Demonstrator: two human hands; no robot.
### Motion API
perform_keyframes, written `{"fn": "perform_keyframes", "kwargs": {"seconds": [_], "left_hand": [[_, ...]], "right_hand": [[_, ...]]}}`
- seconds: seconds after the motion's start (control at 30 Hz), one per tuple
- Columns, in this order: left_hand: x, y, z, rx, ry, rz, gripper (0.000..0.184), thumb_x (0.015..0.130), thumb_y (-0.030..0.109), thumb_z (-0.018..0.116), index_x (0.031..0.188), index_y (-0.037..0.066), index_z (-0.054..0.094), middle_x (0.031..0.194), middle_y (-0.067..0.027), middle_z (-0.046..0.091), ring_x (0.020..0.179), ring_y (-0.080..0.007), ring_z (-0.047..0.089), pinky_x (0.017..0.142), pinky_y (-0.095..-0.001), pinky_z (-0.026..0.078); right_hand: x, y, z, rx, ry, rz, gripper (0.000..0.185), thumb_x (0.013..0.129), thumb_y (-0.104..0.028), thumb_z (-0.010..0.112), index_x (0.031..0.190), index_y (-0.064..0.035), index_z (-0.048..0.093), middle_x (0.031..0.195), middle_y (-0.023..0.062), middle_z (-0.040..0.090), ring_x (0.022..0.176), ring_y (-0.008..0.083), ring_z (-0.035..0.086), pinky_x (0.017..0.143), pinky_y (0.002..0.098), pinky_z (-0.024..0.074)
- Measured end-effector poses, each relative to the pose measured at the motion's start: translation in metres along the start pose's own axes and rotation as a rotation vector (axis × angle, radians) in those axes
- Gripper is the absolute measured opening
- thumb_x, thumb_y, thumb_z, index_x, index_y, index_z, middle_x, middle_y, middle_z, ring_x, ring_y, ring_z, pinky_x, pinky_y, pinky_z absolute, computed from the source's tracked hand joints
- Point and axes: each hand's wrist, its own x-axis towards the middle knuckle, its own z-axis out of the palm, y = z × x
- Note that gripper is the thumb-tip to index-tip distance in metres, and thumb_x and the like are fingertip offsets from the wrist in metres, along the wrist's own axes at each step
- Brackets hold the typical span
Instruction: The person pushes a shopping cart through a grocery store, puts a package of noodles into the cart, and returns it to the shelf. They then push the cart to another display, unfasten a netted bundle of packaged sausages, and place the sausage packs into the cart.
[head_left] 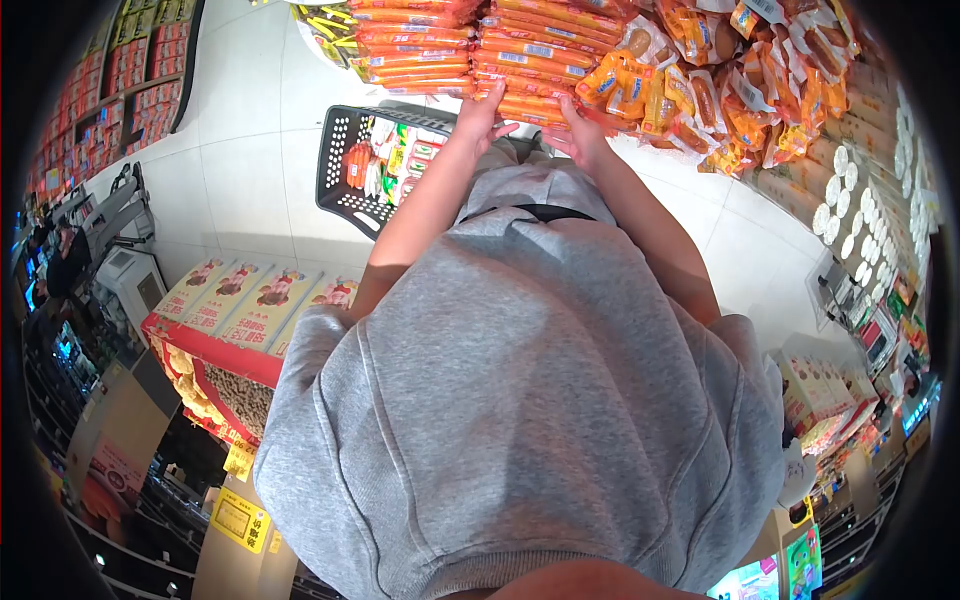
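Orange packs of sausages (547, 50) lie stacked in rows at the top of the head view. My left hand (480, 120) is at the left end of the front pack (535, 108), its fingers against the wrapper and its thumb pointing inward. At the right end of that same pack is my right hand (581, 137), fingers and thumb around its edge. The pack is held between both hands, level with the front of the stack. Some fingertips are hidden behind the wrapper.
A black perforated shopping basket (335, 150) with several packaged goods stands on the floor to the left. Loose bagged sausages (740, 85) are heaped at right. Boxed goods (250, 300) sit on a red display at left; white-capped packages (850, 205) stand far right.
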Motion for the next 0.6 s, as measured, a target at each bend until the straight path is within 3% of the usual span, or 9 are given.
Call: {"fn": "perform_keyframes", "kwargs": {"seconds": [0.2,0.4,0.53,0.6], "left_hand": [[0.002,-0.007,-0.01,0.09,-0.001,0.067,0.056,0.089,0.041,0.066,0.129,0.012,0.041,0.113,-0.0076,0.06,0.09,-0.022,0.064,0.067,-0.0375,0.059],[0.001,-0.011,-0.012,0.14,0.039,0.117,0.059,0.086,0.043,0.069,0.126,0.008,0.043,0.11,-0.011,0.06,0.091,-0.0214,0.062,0.067,-0.0371,0.059],[-0.016,-0.005,-0.004,0.086,0.019,0.107,0.054,0.088,0.04,0.067,0.125,0.007,0.046,0.117,-0.0097,0.057,0.095,-0.0215,0.061,0.072,-0.0388,0.058],[-0.025,-0.004,-0.001,0.011,0.015,0.113,0.047,0.091,0.036,0.064,0.124,0.006,0.05,0.12,-0.0061,0.056,0.098,-0.0217,0.059,0.079,-0.0415,0.055]], "right_hand": [[0.009,0.014,-0.013,-0.067,-0.059,-0.099,0.064,0.091,-0.045,0.061,0.139,-0.0112,0.035,0.136,0.0087,0.046,0.113,0.032,0.055,0.093,0.0437,0.0502],[0.012,0.02,-0.014,-0.001,-0.1,-0.173,0.066,0.09,-0.043,0.063,0.14,-0.0101,0.034,0.135,0.0097,0.045,0.117,0.0318,0.053,0.096,0.044,0.0488],[-0.005,0.012,-0.001,0.135,0.002,-0.087,0.054,0.094,-0.037,0.06,0.136,-0.0115,0.04,0.133,0.0083,0.048,0.119,0.0269,0.053,0.1,0.038,0.0472],[-0.006,0.017,-0.006,0.24,-0.087,-0.12,0.051,0.093,-0.034,0.062,0.134,-0.0107,0.042,0.132,0.0089,0.048,0.118,0.0277,0.053,0.101,0.0383,0.0473]]}}
